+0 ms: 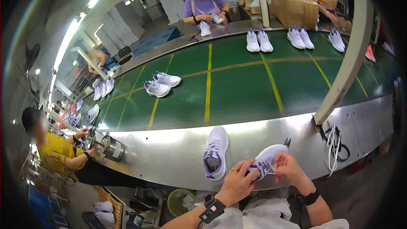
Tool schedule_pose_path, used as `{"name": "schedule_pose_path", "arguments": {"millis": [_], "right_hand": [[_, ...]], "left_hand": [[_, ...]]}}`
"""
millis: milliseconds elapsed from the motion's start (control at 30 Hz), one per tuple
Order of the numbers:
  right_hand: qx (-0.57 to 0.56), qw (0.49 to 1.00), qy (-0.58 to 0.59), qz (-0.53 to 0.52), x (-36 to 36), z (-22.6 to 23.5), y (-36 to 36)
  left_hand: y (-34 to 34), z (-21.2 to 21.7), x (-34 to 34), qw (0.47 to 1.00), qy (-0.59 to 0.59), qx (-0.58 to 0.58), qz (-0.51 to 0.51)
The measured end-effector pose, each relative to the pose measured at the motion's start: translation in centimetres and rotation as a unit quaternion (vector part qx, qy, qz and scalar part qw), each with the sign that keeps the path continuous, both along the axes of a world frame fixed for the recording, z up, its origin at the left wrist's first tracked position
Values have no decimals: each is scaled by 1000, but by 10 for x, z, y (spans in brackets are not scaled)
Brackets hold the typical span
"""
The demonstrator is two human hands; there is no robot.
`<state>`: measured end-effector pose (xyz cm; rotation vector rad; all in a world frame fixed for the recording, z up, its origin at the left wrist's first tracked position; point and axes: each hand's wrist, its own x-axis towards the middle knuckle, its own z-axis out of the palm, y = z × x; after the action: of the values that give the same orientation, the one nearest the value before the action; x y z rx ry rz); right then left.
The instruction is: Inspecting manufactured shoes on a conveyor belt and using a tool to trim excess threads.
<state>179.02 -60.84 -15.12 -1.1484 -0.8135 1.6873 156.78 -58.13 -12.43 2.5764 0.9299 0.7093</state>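
A pale lavender sneaker (271, 152) rests on the metal ledge in front of me, its toe pointing away and to the right. My left hand (238, 181) grips it around the ankle opening, fingers over the collar and tongue. At the lacing, my right hand (289, 169) has its fingertips pinched on the shoelace (263, 165). Just left of my hands stands the matching sneaker (217, 144), upright and untouched, with its opening toward me. Dark pointed blades (287, 142), perhaps thread snips, stick out by the held shoe's toe; their rest is hidden.
Beyond the metal ledge (169, 152) runs a green conveyor belt (237, 85) carrying several pairs of sneakers. A post (339, 72) rises at the right beside a white cable (333, 148). At left, a person in yellow (63, 154) handles a metal pot (113, 148). Others work across the belt.
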Motion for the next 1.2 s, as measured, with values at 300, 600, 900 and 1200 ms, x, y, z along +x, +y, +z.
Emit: {"name": "schedule_pose_path", "arguments": {"millis": [300,600,900,1200], "right_hand": [[113,968,-150,-165,2,5,36],[290,830,-475,-32,-71,7,31],[256,856,-448,-3,-50,-2,32],[268,866,-421,-11,-47,-4,33]], "left_hand": [[30,50,-21,993,12,-116,28],[401,26,-289,893,95,160,409],[541,-24,-298,830,150,-21,537],[548,-34,-258,841,153,-109,507]]}}
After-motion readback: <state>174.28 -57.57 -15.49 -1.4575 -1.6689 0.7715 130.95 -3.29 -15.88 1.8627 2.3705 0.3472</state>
